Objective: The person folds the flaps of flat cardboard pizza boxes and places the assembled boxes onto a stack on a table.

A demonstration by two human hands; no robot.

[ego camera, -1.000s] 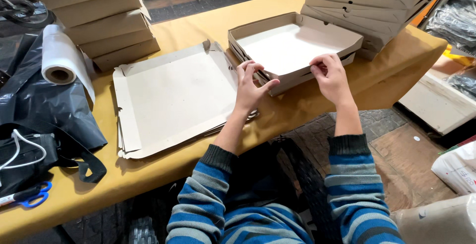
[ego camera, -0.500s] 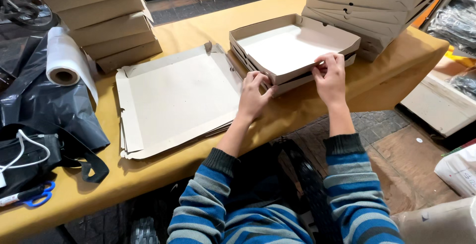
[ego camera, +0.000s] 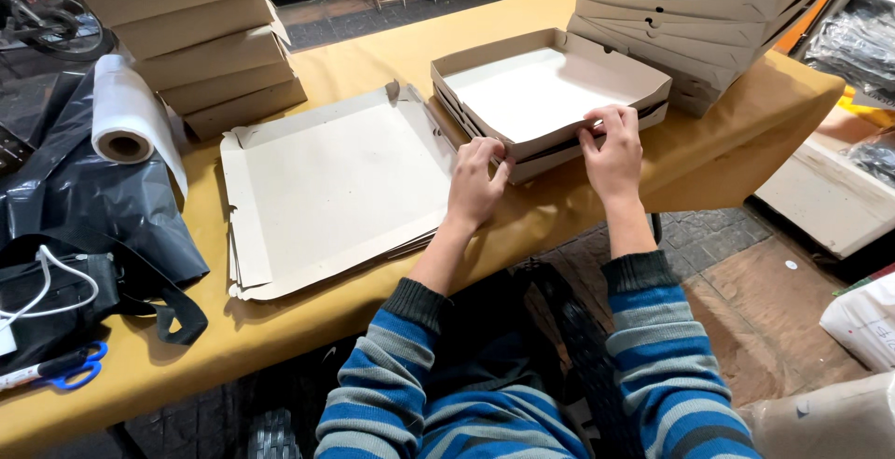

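1. Left hand (ego camera: 475,184): forearm reaches up from lower centre, palm down, fingers curled onto the near-left corner of the open cardboard box (ego camera: 550,95); grip pressed on the box's front wall.
2. Right hand (ego camera: 612,153): forearm nearly straight, fingertips pinching the same front wall further right, thumb tucked under.
3. Box sits on the yellow counter (ego camera: 373,68), near edge, on top of another folded box.
4. Flat cardboard blanks (ego camera: 331,189) lie just left of the left hand.
5. Stacks of folded boxes (ego camera: 699,12) behind; plastic roll (ego camera: 126,119) far left.
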